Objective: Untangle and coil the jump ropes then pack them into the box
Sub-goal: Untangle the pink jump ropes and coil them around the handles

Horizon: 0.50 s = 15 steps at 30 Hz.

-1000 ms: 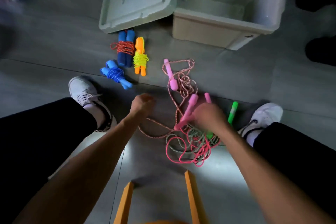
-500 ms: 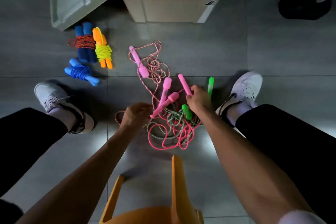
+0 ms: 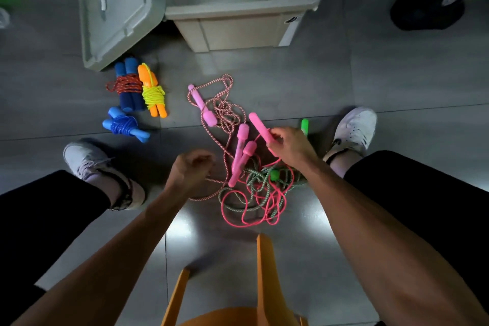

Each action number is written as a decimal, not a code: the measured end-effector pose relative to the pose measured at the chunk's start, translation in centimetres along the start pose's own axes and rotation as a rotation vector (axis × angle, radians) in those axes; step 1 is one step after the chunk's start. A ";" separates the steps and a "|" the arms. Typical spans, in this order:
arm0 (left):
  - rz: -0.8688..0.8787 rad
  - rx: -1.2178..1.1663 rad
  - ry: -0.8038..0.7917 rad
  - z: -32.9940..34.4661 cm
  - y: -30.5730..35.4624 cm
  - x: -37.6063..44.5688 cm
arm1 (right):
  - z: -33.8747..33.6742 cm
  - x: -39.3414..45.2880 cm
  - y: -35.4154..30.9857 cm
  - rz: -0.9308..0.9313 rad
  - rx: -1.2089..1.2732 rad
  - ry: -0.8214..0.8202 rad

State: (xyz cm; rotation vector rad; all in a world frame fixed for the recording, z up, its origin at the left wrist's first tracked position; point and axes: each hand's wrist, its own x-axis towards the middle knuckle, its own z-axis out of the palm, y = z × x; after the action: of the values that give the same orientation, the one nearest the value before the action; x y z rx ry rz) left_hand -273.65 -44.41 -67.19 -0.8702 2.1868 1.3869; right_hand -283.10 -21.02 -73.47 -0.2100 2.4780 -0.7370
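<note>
The right hand (image 3: 289, 144) pinches a pink handle (image 3: 260, 127), its long axis slanting up-left toward the box (image 3: 243, 5). The left hand (image 3: 191, 171), fingers curled, grips the striped rope (image 3: 223, 111) just left of the tangle (image 3: 260, 193) on the floor.

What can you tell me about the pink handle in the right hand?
The pink handle is a smooth, rounded stick that looks like plastic. The right hand pinches its lower end, so it tilts up and to the left above the floor. A thin pink cord runs from it toward the tangled ropes below.
</note>
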 end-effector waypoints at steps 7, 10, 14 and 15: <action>0.830 0.688 0.127 -3.5 7.1 -4.7 | -5.7 -6.3 -6.0 -0.386 -0.044 0.040; 1.126 1.057 0.131 -5.3 9.5 -7.1 | -7.9 -9.3 -9.4 -0.447 -0.037 -0.012; 1.126 1.143 0.116 -7.2 10.8 -10.7 | -10.3 -13.5 -12.8 -0.505 -0.041 -0.016; 1.130 1.096 0.122 -7.9 11.0 -11.4 | -10.9 -14.4 -13.6 -0.510 -0.014 0.018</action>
State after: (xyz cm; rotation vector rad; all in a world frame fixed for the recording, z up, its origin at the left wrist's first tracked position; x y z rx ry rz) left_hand -273.05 -44.84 -49.51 0.7893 3.0342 0.1575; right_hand -276.91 -23.19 -51.82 -0.8647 2.4658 -0.9229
